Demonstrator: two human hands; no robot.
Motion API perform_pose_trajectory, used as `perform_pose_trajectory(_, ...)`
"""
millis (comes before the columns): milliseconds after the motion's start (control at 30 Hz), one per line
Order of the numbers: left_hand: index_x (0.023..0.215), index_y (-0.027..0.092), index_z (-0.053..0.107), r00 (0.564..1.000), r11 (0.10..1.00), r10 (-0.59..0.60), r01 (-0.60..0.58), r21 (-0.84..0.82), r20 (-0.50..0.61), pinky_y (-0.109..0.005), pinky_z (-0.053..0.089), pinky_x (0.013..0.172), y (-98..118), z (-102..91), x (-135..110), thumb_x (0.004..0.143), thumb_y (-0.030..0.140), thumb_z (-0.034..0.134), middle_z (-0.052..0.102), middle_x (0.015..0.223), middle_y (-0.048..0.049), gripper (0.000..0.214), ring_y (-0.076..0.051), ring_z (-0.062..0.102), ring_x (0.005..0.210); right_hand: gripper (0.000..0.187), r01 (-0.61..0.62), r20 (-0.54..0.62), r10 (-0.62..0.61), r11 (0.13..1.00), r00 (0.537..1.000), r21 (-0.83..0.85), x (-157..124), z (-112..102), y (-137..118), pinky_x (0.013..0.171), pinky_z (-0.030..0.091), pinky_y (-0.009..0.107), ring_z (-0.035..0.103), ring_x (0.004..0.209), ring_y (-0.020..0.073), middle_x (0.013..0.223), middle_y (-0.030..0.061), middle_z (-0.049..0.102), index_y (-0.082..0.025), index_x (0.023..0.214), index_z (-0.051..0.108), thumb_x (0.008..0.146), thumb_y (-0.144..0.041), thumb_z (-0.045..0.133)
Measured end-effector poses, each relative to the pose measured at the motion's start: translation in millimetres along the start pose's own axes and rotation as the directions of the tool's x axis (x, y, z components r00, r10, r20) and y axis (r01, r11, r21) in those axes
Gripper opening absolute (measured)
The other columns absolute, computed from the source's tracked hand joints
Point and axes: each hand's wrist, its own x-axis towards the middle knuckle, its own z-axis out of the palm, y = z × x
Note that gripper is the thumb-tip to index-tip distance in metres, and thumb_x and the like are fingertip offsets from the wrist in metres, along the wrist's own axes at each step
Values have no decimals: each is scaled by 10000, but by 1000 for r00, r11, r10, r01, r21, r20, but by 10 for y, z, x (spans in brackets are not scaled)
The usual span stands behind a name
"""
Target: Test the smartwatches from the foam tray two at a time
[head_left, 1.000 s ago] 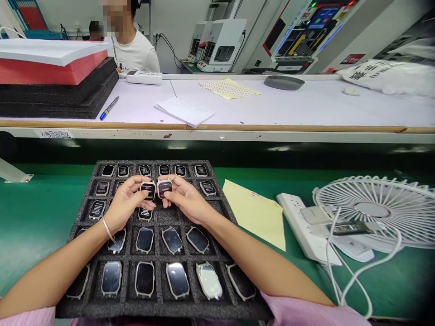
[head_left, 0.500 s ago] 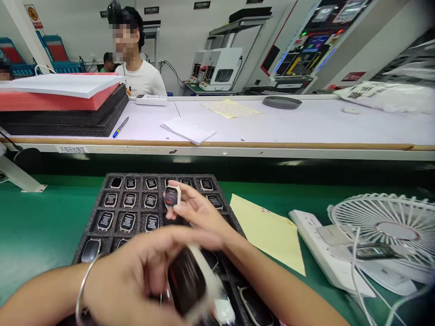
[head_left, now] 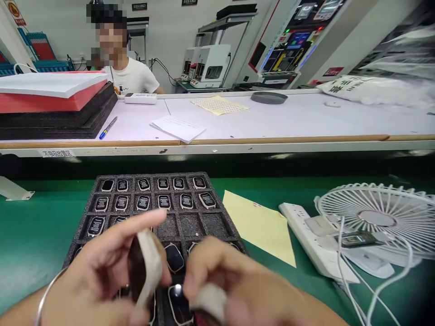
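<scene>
Head view: left hand fingers clasp a watch edge-on, its long axis roughly upright. Right hand, just beside it, grips a second watch, which is blurred. Beneath both hands lies the foam tray on the green counter.

electronics assembly line
green conveyor belt, foam tray of smartwatches, test machines behind a long workbench.
</scene>
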Motion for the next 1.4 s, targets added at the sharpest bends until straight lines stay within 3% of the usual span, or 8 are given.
perform_pose_trajectory(100, 1263, 305, 564, 977, 997, -16, 33, 76, -214, -218, 502, 651, -163, -72, 278, 753, 131, 729, 656, 898, -24, 563, -140, 614, 765, 495, 164, -191, -122, 960, 974, 225, 325, -124, 193, 665, 562, 358, 685, 645, 158, 1162, 49, 671, -397, 1221, 621, 759, -320, 781)
perform_pose_trajectory(167, 1148, 239, 565, 926, 992, -31, 76, 104, -377, -251, 500, 737, -335, -162, 461, 690, 123, 749, 656, 968, -36, 507, -173, 618, 891, 537, 149, -373, -16, 932, 928, 330, 566, -230, 358, 763, 542, 370, 693, 761, 178, 1142, 69, 690, -304, 1240, 607, 735, -239, 779)
perform_pose_trajectory(300, 1052, 209, 517, 861, 979, -93, 171, 112, -500, -258, 462, 744, -650, -343, 662, 649, 148, 737, 624, 946, -10, 464, -153, 583, 867, 406, 28, -435, 212, 875, 875, 484, 861, -423, 625, 734, 502, 306, 696, 754, 162, 1005, 53, 729, -215, 1061, 631, 682, -134, 754)
perform_pose_trajectory(500, 1042, 201, 492, 854, 978, -54, 150, 146, -517, -229, 428, 676, -769, -414, 658, 646, 158, 728, 591, 930, 3, 463, -134, 551, 829, 387, 24, -429, 206, 881, 879, 472, 875, -458, 686, 654, 458, 282, 655, 670, 137, 969, 40, 732, -216, 1046, 615, 692, -174, 766)
perform_pose_trajectory(800, 1179, 215, 492, 860, 978, -143, 199, 63, -489, -188, 405, 471, -770, -381, 629, 640, 223, 788, 588, 915, 9, 615, -72, 491, 586, 364, 0, -435, 218, 894, 874, 448, 871, -472, 712, 579, 416, 276, 595, 597, 125, 886, 28, 712, -229, 1090, 595, 756, -267, 736)
perform_pose_trajectory(1100, 1244, 208, 475, 892, 988, -126, 151, 23, -434, -277, 556, 670, -714, -349, 617, 707, 204, 729, 628, 1099, -57, 594, -101, 654, 669, 386, 37, -436, 142, 926, 889, 376, 863, -483, 700, 665, 470, 305, 644, 646, 142, 857, 5, 693, -231, 1088, 597, 722, -207, 719)
perform_pose_trajectory(1267, 1099, 197, 501, 905, 990, -105, 133, 41, -413, -275, 562, 655, -716, -358, 619, 701, 167, 708, 641, 1037, -38, 450, -104, 670, 645, 396, 34, -426, 111, 947, 898, 319, 850, -479, 693, 691, 483, 305, 646, 635, 124, 864, -7, 687, -234, 1076, 597, 701, -145, 687)
perform_pose_trajectory(1400, 1099, 187, 505, 911, 990, -90, 126, 64, -403, -268, 565, 651, -718, -381, 622, 714, 148, 659, 642, 1039, -40, 416, -100, 675, 640, 428, 33, -412, 95, 955, 906, 294, 851, -487, 678, 664, 479, 295, 651, 628, 120, 929, 7, 709, -229, 1061, 590, 659, -96, 654)
